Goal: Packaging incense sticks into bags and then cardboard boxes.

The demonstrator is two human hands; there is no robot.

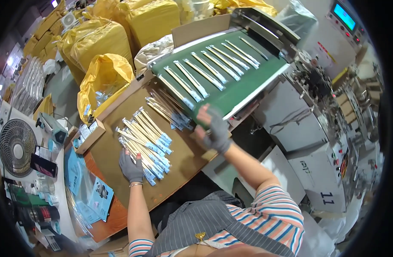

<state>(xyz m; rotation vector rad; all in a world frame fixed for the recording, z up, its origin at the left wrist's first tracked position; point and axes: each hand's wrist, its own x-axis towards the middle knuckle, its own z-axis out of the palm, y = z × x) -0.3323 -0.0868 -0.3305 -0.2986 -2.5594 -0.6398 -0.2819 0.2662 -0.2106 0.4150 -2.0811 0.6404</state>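
Observation:
Several wrapped chopsticks point(141, 139), pale sticks in clear sleeves with blue ends, lie in a fanned pile on the brown tabletop point(115, 111). My left hand point(131, 167), in a grey fingerless glove, rests against the pile's lower left side, thumb and fingers apart. My right hand point(214, 129), gloved alike and blurred, hovers by the table's right edge near the conveyor end. Its fingers are spread and nothing shows in them. On the green conveyor belt point(243, 81), more wrapped chopsticks point(205, 73) lie in a spaced row. Darker loose sticks point(173, 105) lie behind the pile.
An open yellow sack point(104, 77) stands beyond the table's left edge, with larger yellow sacks behind. At the left are a cardboard box point(88, 136), a fan point(17, 147), a phone point(43, 165) and blue printed bags point(100, 198). Machinery point(320, 85) stands at the right.

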